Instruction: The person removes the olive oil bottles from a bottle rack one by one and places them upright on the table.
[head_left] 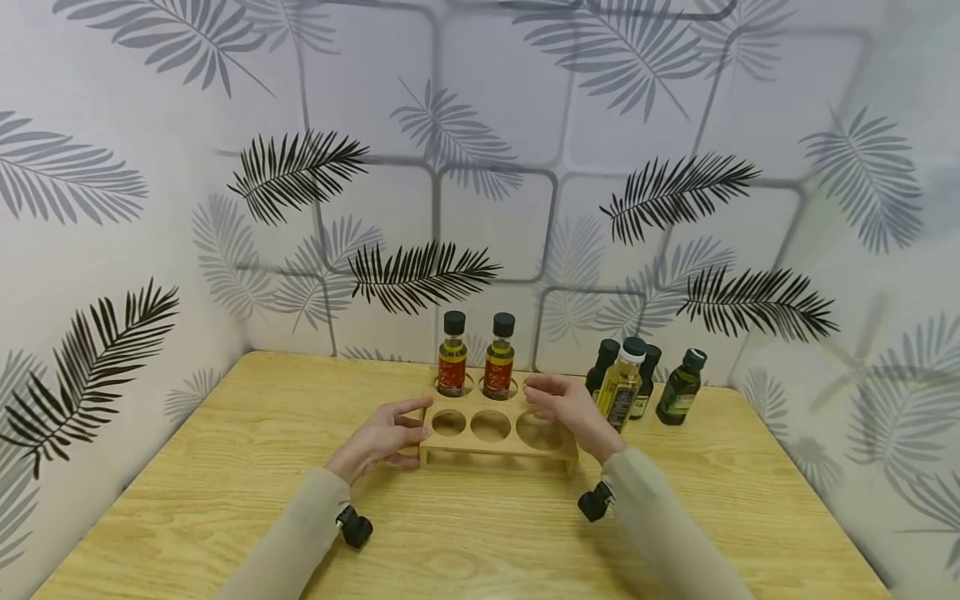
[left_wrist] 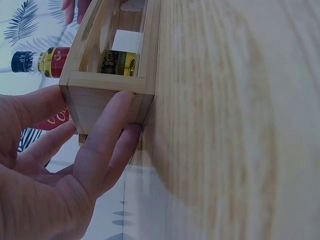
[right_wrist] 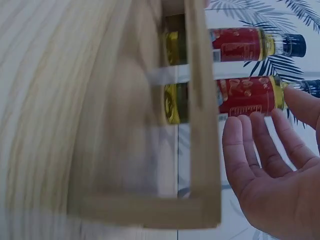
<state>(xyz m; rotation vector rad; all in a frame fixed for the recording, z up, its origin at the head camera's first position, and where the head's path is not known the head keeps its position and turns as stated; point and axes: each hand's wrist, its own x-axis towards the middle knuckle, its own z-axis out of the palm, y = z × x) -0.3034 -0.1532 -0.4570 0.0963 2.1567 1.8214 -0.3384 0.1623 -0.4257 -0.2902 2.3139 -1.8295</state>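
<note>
A two-tier wooden bottle rack (head_left: 498, 447) stands on the table with round holes in both tiers. Two small oil bottles with red labels and black caps, a left one (head_left: 452, 371) and a right one (head_left: 498, 371), stand upright in its back row. My left hand (head_left: 381, 437) touches the rack's left end, fingers extended against the end panel (left_wrist: 95, 107). Over the rack's right side is my right hand (head_left: 572, 408), its fingers loosely bent beside the nearer red-labelled bottle (right_wrist: 247, 95). Whether the right fingertips touch that bottle I cannot tell.
Right of the rack, a clear bottle of yellow oil (head_left: 621, 387) stands among dark green bottles, one of them a squat bottle (head_left: 679, 387) farther right. The wooden table (head_left: 480, 533) meets a leaf-patterned wall (head_left: 495, 217) at the back.
</note>
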